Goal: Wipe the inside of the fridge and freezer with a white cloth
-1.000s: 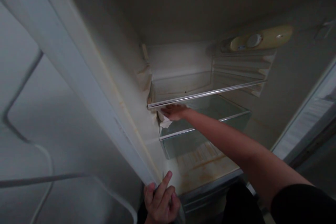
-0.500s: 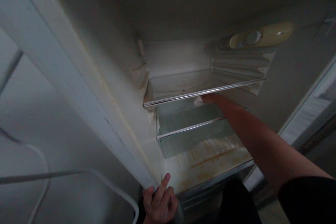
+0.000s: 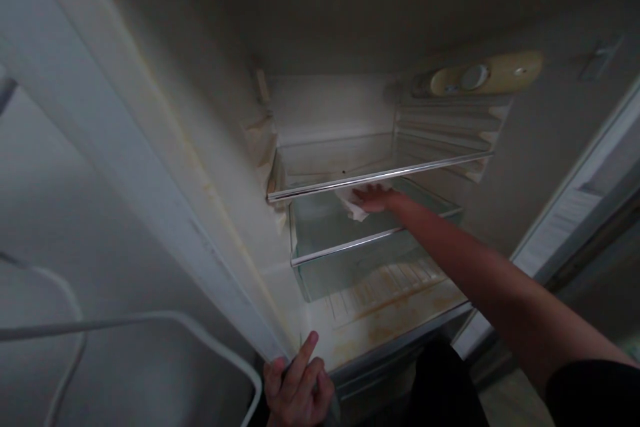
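Inside the fridge, my right hand [image 3: 374, 197] presses a crumpled white cloth or tissue [image 3: 356, 211] flat against the lower glass shelf [image 3: 325, 221], with its fingers laid over it. The upper glass shelf [image 3: 320, 188] sits just above that hand. At the bottom of the view, my left hand [image 3: 299, 387] is beside the fridge's front edge, its index finger pointing up and the other fingers curled. Something dark and greyish shows around this hand, but I cannot make out what it is.
Brown stains mark the fridge floor [image 3: 385, 333]. A yellowed lamp housing with a dial [image 3: 487, 73] is fixed to the right wall. At the left stands the open door [image 3: 125, 240], with a white wire rail [image 3: 200, 337] on it. My knee [image 3: 445, 380] is below the fridge's front edge.
My right hand has slid the white cloth leftward and toward me across the lower shelf. My left hand keeps the same pose. The view has shifted slightly.
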The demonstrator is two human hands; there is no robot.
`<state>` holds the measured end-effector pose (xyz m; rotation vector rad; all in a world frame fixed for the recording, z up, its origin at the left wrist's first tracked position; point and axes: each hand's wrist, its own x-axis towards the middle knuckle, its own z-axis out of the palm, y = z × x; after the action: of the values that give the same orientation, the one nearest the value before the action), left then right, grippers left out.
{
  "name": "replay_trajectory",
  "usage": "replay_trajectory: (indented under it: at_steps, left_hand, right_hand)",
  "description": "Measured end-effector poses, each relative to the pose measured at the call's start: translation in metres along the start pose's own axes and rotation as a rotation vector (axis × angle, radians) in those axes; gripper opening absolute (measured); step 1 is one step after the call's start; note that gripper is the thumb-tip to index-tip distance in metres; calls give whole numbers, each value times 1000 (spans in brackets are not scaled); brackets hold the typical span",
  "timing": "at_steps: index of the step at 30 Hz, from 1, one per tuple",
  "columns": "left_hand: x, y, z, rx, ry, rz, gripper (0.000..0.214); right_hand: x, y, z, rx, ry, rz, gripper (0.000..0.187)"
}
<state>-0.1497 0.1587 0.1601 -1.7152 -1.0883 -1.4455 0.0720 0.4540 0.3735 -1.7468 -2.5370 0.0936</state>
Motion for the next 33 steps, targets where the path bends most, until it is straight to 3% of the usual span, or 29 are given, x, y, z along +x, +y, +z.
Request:
replay_trajectory:
  at_steps: [3,7,11,14,17,24,27,30,33]
  left_hand:
    - [1,0,0,15,12,-15,16]
    - [4,1,-1,30,13,2,15]
    - [8,2,-3,30,-14,30,15]
    - [10,2,-5,40,-35,45,15]
    - [12,2,-7,60,-64,48,15]
    - [11,1,-5,20,-30,43,18]
    - [11,2,-7,-7,-49,-1,17]
    - [12,4,-9,-52,-75,-23,18]
    - [10,4,-9,-79,-53,-27,19]
  right_hand:
    - [5,-58,-2,8,-110,-178,87]
    - [-3,-126,4,25,-107,-413,66]
    - [-34,-152,13,53,-15,-513,64]
    - [-56,-137,15,88,29,-587,60]
    - [-66,-99,13,106,5,-578,63]
    - [-56,35,2,-4,-17,-55,79]
    - [-58,74,-2,-53,-19,163,81]
    - [-67,81,-5,-72,-23,246,82]
    - [-77,59,-3,-62,-32,218,81]
